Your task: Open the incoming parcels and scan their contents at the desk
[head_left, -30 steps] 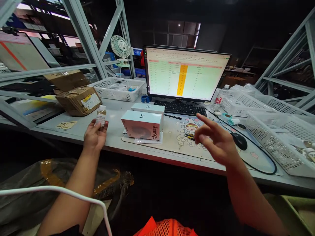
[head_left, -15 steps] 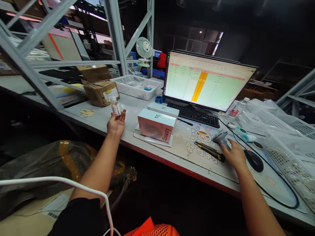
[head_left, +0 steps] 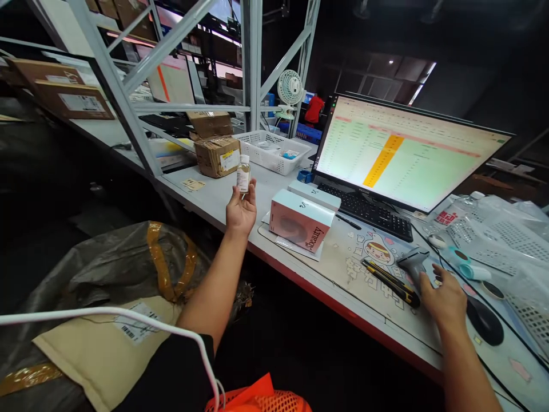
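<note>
My left hand (head_left: 241,212) is raised over the desk's front edge, its fingers closed round a small clear bottle (head_left: 243,176) with a white cap and a printed label. The bottle stands upright in the fingertips. Beside the keyboard side of the mat, my right hand (head_left: 444,297) reaches to a grey barcode scanner (head_left: 412,262) lying on the desk. My thumb is at the scanner's handle, while the other fingers stretch out apart from it. A yellow-and-black box cutter (head_left: 391,283) lies just left of this hand, and a black mouse (head_left: 484,320) is on its right.
A pink-and-white box (head_left: 295,223) stands mid-desk before a keyboard (head_left: 364,212) and monitor (head_left: 412,151). Behind the bottle are a cardboard box (head_left: 214,157) and a white basket (head_left: 278,163). Metal uprights (head_left: 252,63) rise at left. A sack (head_left: 103,257) lies below.
The view has swung left, so the desk appears further right. My left hand has lifted the bottle and turned its label towards me. My right hand's fingers remain spread by the barcode scanner.
</note>
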`<state>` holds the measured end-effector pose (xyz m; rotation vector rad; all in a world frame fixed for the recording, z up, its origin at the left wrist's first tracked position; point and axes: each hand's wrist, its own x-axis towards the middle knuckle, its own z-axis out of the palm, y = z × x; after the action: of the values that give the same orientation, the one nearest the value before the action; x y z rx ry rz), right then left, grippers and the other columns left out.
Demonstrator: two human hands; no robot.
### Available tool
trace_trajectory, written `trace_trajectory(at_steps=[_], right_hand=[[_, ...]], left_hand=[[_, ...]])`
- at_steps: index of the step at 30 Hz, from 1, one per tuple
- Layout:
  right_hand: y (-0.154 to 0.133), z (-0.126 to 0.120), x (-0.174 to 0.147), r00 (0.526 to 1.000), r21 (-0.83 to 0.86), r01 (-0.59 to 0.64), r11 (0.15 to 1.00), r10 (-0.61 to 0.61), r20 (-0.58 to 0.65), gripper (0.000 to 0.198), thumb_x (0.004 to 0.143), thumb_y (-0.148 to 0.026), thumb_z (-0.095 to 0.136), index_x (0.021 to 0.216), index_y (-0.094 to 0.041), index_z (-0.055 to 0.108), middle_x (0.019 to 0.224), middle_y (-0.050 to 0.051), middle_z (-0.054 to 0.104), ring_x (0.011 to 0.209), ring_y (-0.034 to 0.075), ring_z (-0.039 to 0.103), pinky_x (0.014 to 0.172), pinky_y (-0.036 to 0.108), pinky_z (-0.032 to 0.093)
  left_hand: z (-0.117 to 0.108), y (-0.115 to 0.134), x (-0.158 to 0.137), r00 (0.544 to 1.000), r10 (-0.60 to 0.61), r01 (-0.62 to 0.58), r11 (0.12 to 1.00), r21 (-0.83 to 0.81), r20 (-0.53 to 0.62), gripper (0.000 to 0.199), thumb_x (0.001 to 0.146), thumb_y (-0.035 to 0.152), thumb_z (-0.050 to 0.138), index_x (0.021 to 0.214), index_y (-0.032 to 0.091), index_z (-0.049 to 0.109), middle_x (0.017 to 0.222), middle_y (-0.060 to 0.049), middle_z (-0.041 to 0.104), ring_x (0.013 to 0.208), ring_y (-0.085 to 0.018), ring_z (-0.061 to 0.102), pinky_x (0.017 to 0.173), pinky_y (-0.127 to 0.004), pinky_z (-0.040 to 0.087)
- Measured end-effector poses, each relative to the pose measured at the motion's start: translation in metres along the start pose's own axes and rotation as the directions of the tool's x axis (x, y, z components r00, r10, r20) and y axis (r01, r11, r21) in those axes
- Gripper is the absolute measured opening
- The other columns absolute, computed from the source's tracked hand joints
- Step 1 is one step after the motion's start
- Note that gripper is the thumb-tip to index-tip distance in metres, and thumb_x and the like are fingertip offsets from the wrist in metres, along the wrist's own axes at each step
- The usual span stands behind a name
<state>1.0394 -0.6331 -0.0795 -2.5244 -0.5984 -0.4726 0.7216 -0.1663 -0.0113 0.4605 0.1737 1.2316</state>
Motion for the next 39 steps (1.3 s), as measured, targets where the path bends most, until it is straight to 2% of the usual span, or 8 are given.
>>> trace_trajectory(at_steps=[8, 10, 14, 22, 27, 31, 34, 39], right_hand=[[0.007, -0.003, -0.002, 0.999, -0.039, 0.025, 0.999, -0.024, 0.027, 0.083, 0.087, -0.063, 0.041, 0.143, -0.006, 0.063, 0.128, 0.024, 0.071, 0.121, 0.043, 0.067, 0.109, 0.056, 0.051], [0.014, -0.001, -0.002, 0.998, -0.071, 0.014, 0.997, -0.009, 0.065, 0.086, 0.086, -0.063, 0.041, 0.146, -0.005, 0.062, 0.129, 0.025, 0.071, 0.123, 0.044, 0.066, 0.108, 0.056, 0.051], [0.022, 0.007, 0.001, 0.980, -0.169, -0.009, 0.986, 0.042, 0.192, 0.091, 0.087, -0.067, 0.040, 0.150, -0.004, 0.058, 0.134, 0.028, 0.069, 0.123, 0.046, 0.066, 0.103, 0.057, 0.054], [0.005, 0.010, 0.013, 0.926, -0.336, -0.003, 0.942, 0.130, 0.355, 0.082, 0.094, -0.066, 0.039, 0.147, -0.006, 0.058, 0.122, 0.028, 0.072, 0.110, 0.044, 0.072, 0.089, 0.052, 0.058], [-0.011, 0.010, 0.017, 0.907, -0.414, -0.038, 0.910, 0.206, 0.368, 0.066, 0.097, -0.052, 0.044, 0.136, -0.002, 0.063, 0.125, 0.030, 0.070, 0.114, 0.044, 0.071, 0.091, 0.052, 0.058], [-0.024, 0.003, 0.018, 0.911, -0.410, -0.059, 0.910, 0.217, 0.350, 0.062, 0.097, -0.047, 0.045, 0.136, -0.002, 0.062, 0.130, 0.031, 0.067, 0.118, 0.045, 0.070, 0.093, 0.052, 0.057], [-0.033, -0.017, 0.022, 0.918, -0.376, -0.059, 0.925, 0.198, 0.344, 0.057, 0.095, -0.048, 0.048, 0.130, -0.007, 0.067, 0.120, 0.028, 0.072, 0.113, 0.043, 0.071, 0.088, 0.050, 0.057], [-0.042, -0.074, 0.025, 0.886, -0.127, -0.098, 0.987, 0.144, 0.442, 0.054, 0.091, -0.070, 0.053, 0.094, -0.019, 0.070, 0.079, 0.014, 0.072, 0.075, 0.032, 0.071, 0.062, 0.039, 0.053]], left_hand=[[-0.013, -0.010, 0.020, 0.978, -0.077, 0.000, 0.927, 0.374, 0.192, 0.035, 0.096, 0.040, 0.069, 0.122, 0.018, 0.067, 0.142, -0.015, 0.068, 0.137, -0.027, 0.062, 0.110, -0.040, 0.054], [-0.022, -0.005, 0.038, 0.974, -0.060, -0.092, 0.778, 0.622, 0.219, 0.043, 0.092, 0.046, 0.069, 0.124, 0.018, 0.064, 0.145, -0.016, 0.066, 0.135, -0.027, 0.062, 0.104, -0.038, 0.054], [-0.041, 0.012, 0.068, 0.979, -0.021, -0.189, 0.296, 0.936, 0.204, 0.042, 0.083, 0.041, 0.076, 0.113, 0.016, 0.062, 0.124, -0.016, 0.074, 0.118, -0.028, 0.068, 0.100, -0.038, 0.051], [-0.075, 0.020, 0.070, 0.990, -0.074, -0.129, -0.123, 0.984, 0.121, 0.035, 0.070, 0.020, 0.083, 0.098, 0.018, 0.062, 0.107, -0.021, 0.076, 0.115, -0.039, 0.068, 0.100, -0.042, 0.047], [-0.069, 0.021, 0.053, 0.977, 0.049, -0.198, -0.160, 0.967, 0.208, 0.055, 0.079, 0.023, 0.077, 0.130, 0.013, 0.059, 0.145, -0.024, 0.062, 0.134, -0.035, 0.058, 0.111, -0.041, 0.043], [-0.056, 0.022, 0.017, 0.864, 0.296, -0.437, 0.043, 0.898, 0.406, 0.043, 0.099, 0.043, 0.056, 0.131, 0.015, 0.059, 0.136, -0.019, 0.065, 0.120, -0.027, 0.063, 0.103, -0.039, 0.050], [-0.040, 0.015, -0.006, 0.879, 0.009, -0.465, 0.224, 0.856, 0.476, 0.058, 0.093, 0.060, 0.066, 0.130, 0.016, 0.061, 0.134, -0.016, 0.067, 0.106, -0.025, 0.066, 0.089, -0.035, 0.055], [-0.017, 0.006, -0.002, 0.827, -0.410, -0.352, 0.159, 0.922, 0.386, 0.103, 0.072, 0.062, 0.086, 0.158, 0.022, 0.046, 0.153, -0.019, 0.057, 0.093, -0.023, 0.066, 0.073, -0.031, 0.053]])
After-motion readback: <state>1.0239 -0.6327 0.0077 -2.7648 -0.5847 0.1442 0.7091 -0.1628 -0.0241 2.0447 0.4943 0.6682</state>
